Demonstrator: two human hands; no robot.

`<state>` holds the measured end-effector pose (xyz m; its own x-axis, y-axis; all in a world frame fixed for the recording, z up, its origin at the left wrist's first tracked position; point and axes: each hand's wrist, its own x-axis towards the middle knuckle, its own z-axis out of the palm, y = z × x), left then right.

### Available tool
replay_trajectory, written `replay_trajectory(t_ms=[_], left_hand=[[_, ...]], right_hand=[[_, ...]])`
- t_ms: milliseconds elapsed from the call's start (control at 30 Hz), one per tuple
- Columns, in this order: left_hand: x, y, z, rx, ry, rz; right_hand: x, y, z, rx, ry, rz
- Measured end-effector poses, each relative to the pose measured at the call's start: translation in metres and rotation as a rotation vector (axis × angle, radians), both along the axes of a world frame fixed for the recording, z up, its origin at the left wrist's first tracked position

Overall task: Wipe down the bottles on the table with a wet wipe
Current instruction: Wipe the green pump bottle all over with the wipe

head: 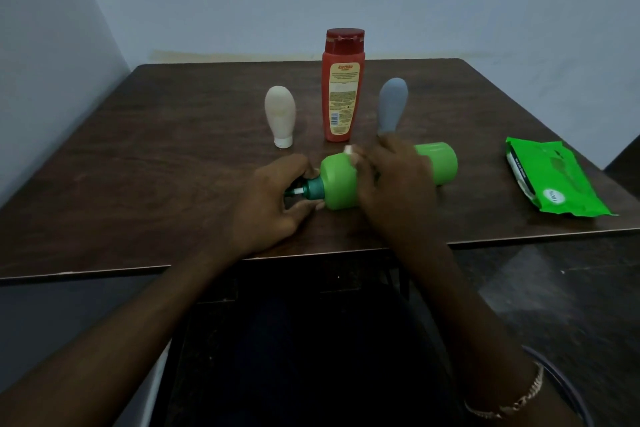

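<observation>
Bracelet (512, 402) on the right wrist sits closest. Further up, the right hand (391, 177) curls over a white wet wipe (349, 152), pressing it on the green bottle (337, 184), which lies sideways near the desk's (173, 166) front edge. Meanwhile the left hand (273, 194) pinches its pump neck. Tbh a round bottle could roll and knock the grey tube (392, 104) just behind. The orange bottle (343, 90) reads "Karthika", and the wipes pack (550, 180) by the right edge shows "100%".

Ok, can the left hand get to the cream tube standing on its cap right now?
Probably yes: only bare table lies between the left hand and the cream tube, though it must first let go of the green bottle's neck.
</observation>
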<state>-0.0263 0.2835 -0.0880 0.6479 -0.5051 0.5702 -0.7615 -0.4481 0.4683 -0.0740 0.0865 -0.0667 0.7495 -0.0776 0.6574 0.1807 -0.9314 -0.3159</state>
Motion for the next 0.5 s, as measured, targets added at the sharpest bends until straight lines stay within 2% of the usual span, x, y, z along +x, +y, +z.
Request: replay_trajectory(t_ms=[133, 200, 400, 500], left_hand=[[0.000, -0.001, 0.000, -0.020, -0.011, 0.011], [0.000, -0.001, 0.000, -0.023, -0.021, 0.008], [-0.003, -0.001, 0.002, -0.008, -0.060, -0.008], [-0.003, -0.002, 0.002, 0.020, -0.092, -0.011]], right_hand=[[0.004, -0.074, -0.005, 0.108, -0.009, -0.228], [0.003, -0.095, -0.003, 0.132, -0.025, -0.275], [0.004, -0.082, -0.001, 0.184, -0.012, -0.326], [0.005, -0.051, -0.001, 0.201, -0.016, -0.189]])
